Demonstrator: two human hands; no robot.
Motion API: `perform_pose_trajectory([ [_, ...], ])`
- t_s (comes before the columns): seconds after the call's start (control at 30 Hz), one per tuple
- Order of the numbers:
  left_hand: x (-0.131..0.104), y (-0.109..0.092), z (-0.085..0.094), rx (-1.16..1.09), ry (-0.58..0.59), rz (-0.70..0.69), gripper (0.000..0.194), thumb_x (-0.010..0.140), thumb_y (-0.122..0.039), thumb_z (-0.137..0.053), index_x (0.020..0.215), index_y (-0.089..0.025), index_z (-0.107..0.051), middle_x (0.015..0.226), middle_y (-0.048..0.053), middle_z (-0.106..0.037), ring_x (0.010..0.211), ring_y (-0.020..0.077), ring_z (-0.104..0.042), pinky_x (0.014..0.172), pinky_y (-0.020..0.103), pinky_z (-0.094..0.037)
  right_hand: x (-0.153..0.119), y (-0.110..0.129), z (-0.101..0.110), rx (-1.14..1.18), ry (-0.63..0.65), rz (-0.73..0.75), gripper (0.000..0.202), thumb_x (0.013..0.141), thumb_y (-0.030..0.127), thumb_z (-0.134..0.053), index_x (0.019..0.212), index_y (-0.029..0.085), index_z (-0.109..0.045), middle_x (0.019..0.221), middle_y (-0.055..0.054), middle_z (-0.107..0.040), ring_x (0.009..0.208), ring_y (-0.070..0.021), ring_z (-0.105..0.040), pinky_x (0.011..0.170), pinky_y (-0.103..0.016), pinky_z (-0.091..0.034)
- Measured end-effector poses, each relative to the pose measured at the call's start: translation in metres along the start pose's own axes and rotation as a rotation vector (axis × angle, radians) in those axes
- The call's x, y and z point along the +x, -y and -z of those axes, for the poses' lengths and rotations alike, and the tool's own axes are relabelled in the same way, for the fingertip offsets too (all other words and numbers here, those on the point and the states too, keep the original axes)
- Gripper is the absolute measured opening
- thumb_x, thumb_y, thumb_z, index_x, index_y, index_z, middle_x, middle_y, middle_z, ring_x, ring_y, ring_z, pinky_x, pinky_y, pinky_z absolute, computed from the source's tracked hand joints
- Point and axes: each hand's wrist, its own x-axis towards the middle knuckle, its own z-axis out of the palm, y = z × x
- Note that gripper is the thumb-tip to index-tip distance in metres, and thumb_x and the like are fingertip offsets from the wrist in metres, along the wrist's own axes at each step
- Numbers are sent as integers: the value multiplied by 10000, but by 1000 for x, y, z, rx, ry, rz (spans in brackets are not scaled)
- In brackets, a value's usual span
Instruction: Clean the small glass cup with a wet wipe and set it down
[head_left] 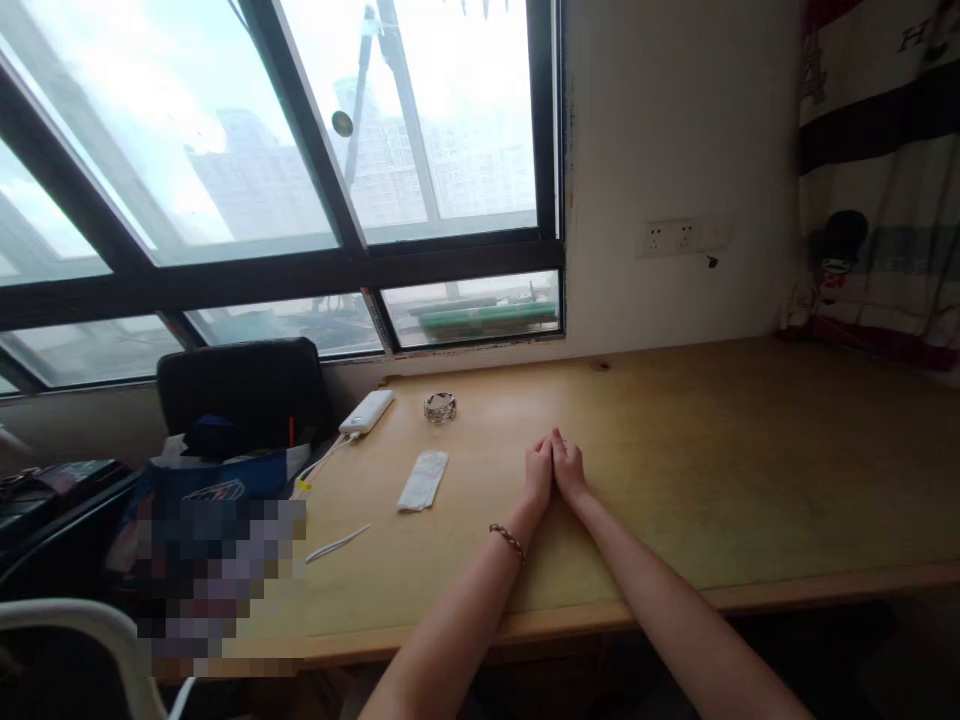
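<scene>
My left hand (537, 472) and my right hand (569, 468) rest side by side on a wooden desk (750, 470), fingertips touching each other. Both lie flat with fingers together and hold nothing. A beaded bracelet (508, 541) circles my left wrist. To the left of my hands lies a small white packet (423, 480). Farther back sit a glass ashtray (440, 407) and a white power bank (367, 411) with a cable.
A black chair back (240, 390) and a blue bag (217, 480) stand at the desk's left end. A white cable (337, 544) lies near the front left. A large window, a wall socket (671, 238) and a striped curtain (877, 180) are behind.
</scene>
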Motion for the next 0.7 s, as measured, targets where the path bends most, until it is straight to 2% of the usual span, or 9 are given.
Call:
perform_pose_trajectory([
  [0.13,-3,8,7,-61,35,39,293,666,-396,-530,609,-110,-557,552,4,-539,553,104,-469,554,222,-389,0,-4,4,40,40,-59,570,773,589,-272,461,165,-490,440,-30,-521,455,-138,-480,430,-230,-325],
  [0.27,-2,6,8,-59,44,61,288,652,-393,-536,578,-115,-540,538,2,-526,551,108,-460,544,223,-375,-1,-4,4,71,73,-31,552,789,564,-268,510,160,-521,491,-31,-550,499,-138,-502,455,-221,-348],
  [0.4,-1,2,6,-39,66,36,295,666,-400,-520,567,-123,-534,536,5,-528,560,115,-464,561,230,-376,-1,-3,5,70,72,-30,564,797,561,-255,556,155,-564,567,-52,-599,557,-155,-542,485,-225,-377],
  [0.7,-7,-2,4,51,65,-34,289,707,-366,-465,595,-118,-561,610,41,-575,624,141,-501,637,261,-400,-4,1,13,-18,113,91,568,821,529,-249,608,140,-603,655,-84,-636,580,-166,-564,538,-243,-395],
])
